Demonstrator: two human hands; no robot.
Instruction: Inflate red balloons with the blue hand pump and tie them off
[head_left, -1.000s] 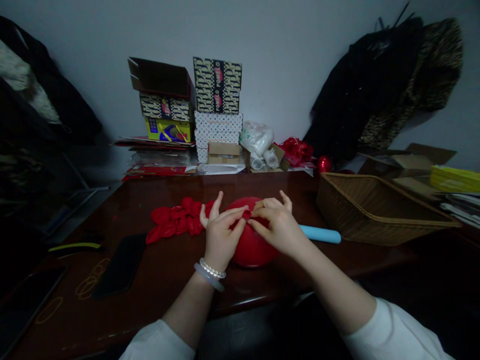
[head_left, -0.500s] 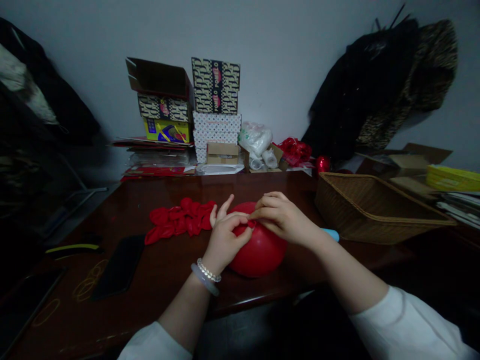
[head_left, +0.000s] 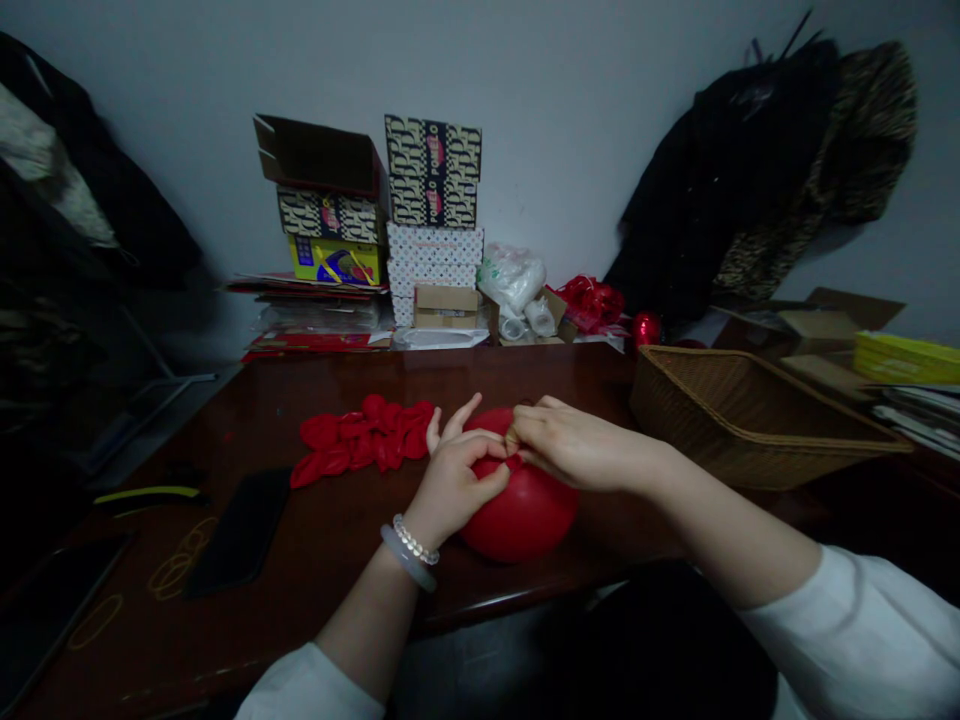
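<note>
An inflated red balloon (head_left: 521,515) rests on the dark polished wooden table (head_left: 525,385), with its neck up near my hands. My left hand (head_left: 459,482) wraps the top of the balloon and pinches the neck, its index finger and thumb raised. My right hand (head_left: 574,448) comes in from the right, its fingertips gripping the knotted-looking neck. The fingers hide most of the neck, so its exact state cannot be made out. To the left of my left hand lies a heap of limp red balloons (head_left: 361,442), close to but apart from my fingers.
A wicker basket (head_left: 754,420) stands on the table to the right. A black phone (head_left: 238,535) and loose rubber bands (head_left: 172,570) lie at the left. Stacked boxes (head_left: 433,225) and plastic bags line the back by the wall.
My right hand has moved to the right and flattened out, its forearm now covering the blue rod. The balloon has shifted slightly right, and both hands still hold its neck.
</note>
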